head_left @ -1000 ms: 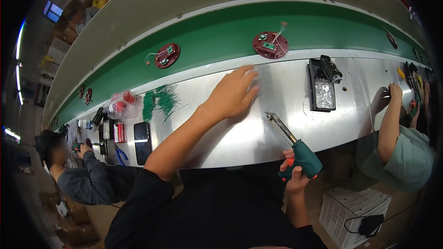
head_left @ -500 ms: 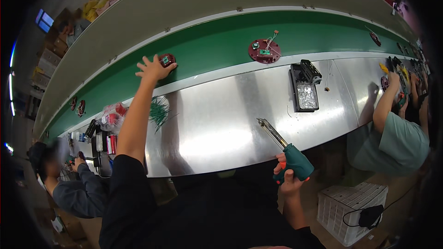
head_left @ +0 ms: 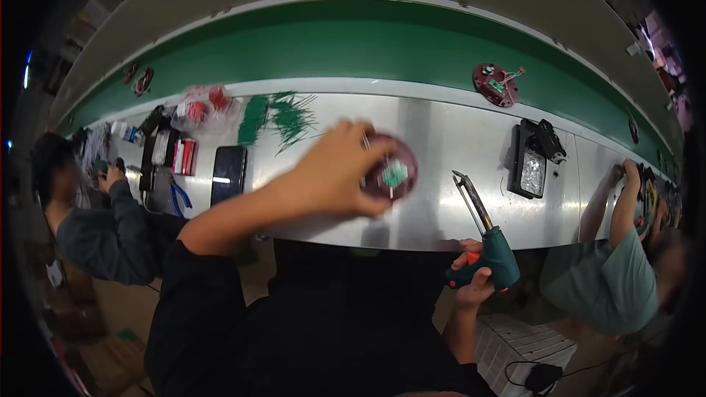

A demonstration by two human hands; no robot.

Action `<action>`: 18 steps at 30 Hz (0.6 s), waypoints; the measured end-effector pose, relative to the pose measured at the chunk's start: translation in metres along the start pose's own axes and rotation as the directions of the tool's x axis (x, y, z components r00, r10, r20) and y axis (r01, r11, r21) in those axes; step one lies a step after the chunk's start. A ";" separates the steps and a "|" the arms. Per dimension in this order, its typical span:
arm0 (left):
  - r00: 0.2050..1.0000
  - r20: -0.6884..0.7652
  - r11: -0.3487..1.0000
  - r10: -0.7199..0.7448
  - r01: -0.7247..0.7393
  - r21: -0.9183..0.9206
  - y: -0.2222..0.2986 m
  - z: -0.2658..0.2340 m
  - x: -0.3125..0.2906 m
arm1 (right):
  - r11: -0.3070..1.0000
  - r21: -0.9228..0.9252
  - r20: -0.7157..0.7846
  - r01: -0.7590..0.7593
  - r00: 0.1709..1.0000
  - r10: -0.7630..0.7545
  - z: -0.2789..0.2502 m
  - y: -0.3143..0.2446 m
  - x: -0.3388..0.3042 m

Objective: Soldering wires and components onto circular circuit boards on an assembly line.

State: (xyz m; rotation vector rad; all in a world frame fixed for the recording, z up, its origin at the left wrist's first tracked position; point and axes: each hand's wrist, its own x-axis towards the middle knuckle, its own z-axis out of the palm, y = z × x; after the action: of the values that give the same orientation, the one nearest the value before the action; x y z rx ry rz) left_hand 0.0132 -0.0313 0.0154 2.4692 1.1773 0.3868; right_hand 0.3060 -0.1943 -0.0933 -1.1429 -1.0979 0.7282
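The left hand (head_left: 327,174) holds a maroon disc (head_left: 408,156) over the metal table (head_left: 456,132), thumb and fingers pinching its rim. The right hand (head_left: 473,294) has its fingers wrapped around the handle of the soldering gun (head_left: 499,254). Caution: a loose rim grip may let the disc slip. If the gun's tip is hot, bringing the disc against it could scorch the green circuit board (head_left: 395,172). Count: one disc in hand, at least four on the green strip (head_left: 294,51); one soldering gun; one phone (head_left: 229,170); one pair of pliers (head_left: 177,195); one black tray (head_left: 518,156). Green wires (head_left: 292,119): overlapping, uncountable.
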 end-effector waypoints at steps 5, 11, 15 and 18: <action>0.988 -0.078 0.990 -0.130 0.133 0.040 0.032 0.058 -0.048 | 0.987 0.077 0.100 -0.142 0.986 0.134 0.026 -0.008 0.002; 0.881 -0.257 0.915 -0.396 0.401 -0.038 0.039 0.074 -0.058 | 0.920 0.193 0.204 -0.343 0.931 0.304 0.086 -0.016 0.017; 0.910 -0.210 0.934 -0.357 0.350 -0.068 0.032 0.055 -0.069 | 0.928 0.106 0.216 -0.356 0.920 0.329 0.103 -0.012 0.020; 0.918 -0.237 0.946 -0.320 0.293 -0.141 -0.007 0.043 -0.061 | 0.956 0.042 0.184 -0.291 0.942 0.279 0.101 -0.013 0.022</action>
State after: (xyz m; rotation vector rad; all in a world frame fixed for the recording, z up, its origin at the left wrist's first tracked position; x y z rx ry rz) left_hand -0.0121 -0.0848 -0.0310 2.1427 1.5791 0.6721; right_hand 0.2173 -0.1442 -0.0707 -1.2100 -1.0549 1.1041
